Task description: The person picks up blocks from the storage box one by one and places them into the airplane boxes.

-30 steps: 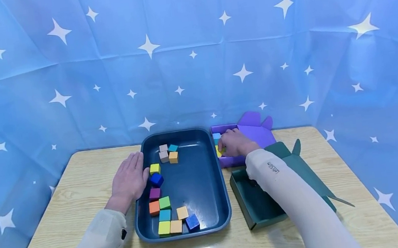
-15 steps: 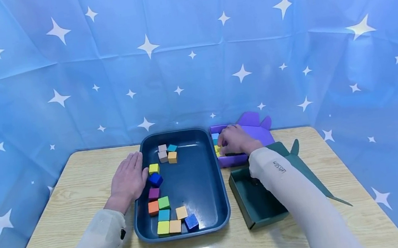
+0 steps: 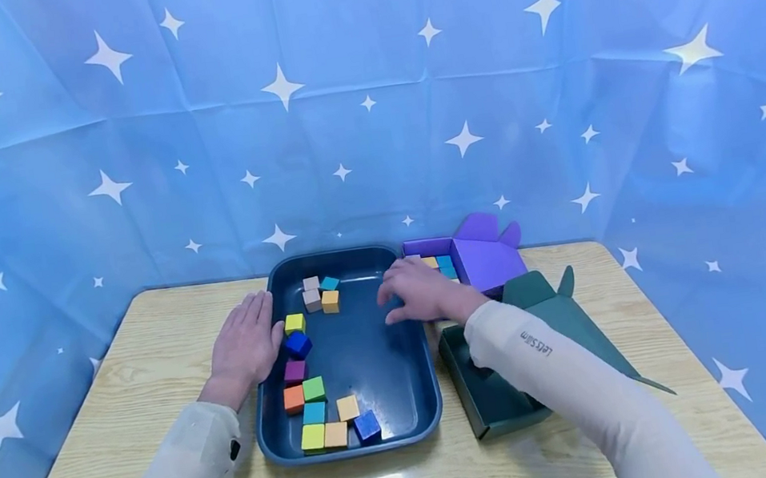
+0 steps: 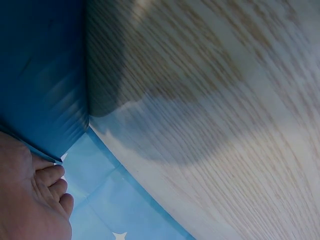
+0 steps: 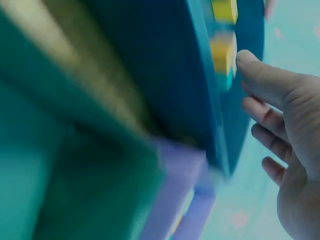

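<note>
A dark blue tray point(image 3: 385, 368) holds several coloured cubes, mostly along its left side. My left hand point(image 3: 244, 342) rests against the tray's left rim with its fingers straight; the left wrist view shows the left hand point(image 4: 35, 195) at the tray's outer wall. Over the tray's right rim hovers my right hand point(image 3: 419, 289), fingers loosely bent and holding nothing. In the right wrist view the thumb and fingers of the right hand point(image 5: 280, 115) stand apart. A yellow-orange cube point(image 3: 330, 302) and a teal cube point(image 3: 329, 283) lie to the left of that hand, in the tray.
Behind the right hand stands an open purple box point(image 3: 491, 261) with several cubes inside, partly hidden by the hand. An open green box point(image 3: 495, 406) sits in front of it, under the right sleeve. A blue star-patterned cloth point(image 3: 369, 136) hangs behind the table point(image 3: 170, 332).
My right hand has let go of a yellow cube in the purple box and moved left, out over the tray's right rim. The left hand stays in place.
</note>
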A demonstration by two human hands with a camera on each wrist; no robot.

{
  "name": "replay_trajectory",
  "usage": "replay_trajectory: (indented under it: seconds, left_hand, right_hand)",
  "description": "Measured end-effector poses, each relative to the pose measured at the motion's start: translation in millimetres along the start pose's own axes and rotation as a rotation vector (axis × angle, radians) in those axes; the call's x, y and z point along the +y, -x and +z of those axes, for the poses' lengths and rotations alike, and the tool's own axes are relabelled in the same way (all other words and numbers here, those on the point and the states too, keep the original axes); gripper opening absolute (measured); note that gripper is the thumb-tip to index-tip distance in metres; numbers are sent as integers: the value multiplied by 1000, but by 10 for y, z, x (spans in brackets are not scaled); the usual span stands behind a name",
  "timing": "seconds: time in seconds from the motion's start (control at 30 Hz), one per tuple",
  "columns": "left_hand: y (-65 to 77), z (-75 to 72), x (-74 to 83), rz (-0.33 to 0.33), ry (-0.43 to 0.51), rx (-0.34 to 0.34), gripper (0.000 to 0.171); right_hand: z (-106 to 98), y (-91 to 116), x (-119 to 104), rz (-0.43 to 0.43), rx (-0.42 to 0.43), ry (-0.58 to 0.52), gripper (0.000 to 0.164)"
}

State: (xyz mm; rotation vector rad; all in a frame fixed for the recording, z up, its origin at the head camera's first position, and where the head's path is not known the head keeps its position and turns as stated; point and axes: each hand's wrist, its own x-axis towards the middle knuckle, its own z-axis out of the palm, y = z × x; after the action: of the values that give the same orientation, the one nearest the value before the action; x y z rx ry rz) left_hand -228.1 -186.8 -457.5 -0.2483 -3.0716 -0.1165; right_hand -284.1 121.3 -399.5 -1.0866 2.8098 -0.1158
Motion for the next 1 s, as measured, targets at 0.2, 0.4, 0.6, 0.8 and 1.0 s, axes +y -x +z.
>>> replay_trajectory:
  seconds: [0.2,0.4,0.6,0.8,1.0]
  left_hand:
    - [-5,-6,0,1,9,-4,67]
    - [-2,1,-28,5,0,-19,68]
    - [4,9,-33,5,0,-21,68]
    - [1,23,-33,3,-1,-29,69]
    - [-7,5,-16,-3,-2,-22,69]
  right_hand:
    - [64,-7,-444,-135,-101,26,32]
    - [206,-3,-755,-272,-169,52,33]
    - [338,-4,-945,-326,-212,81,36]
    - [422,-15,-1025,-348,-241,91,35]
    - [424,-20,-1059,-344,-248,86,31]
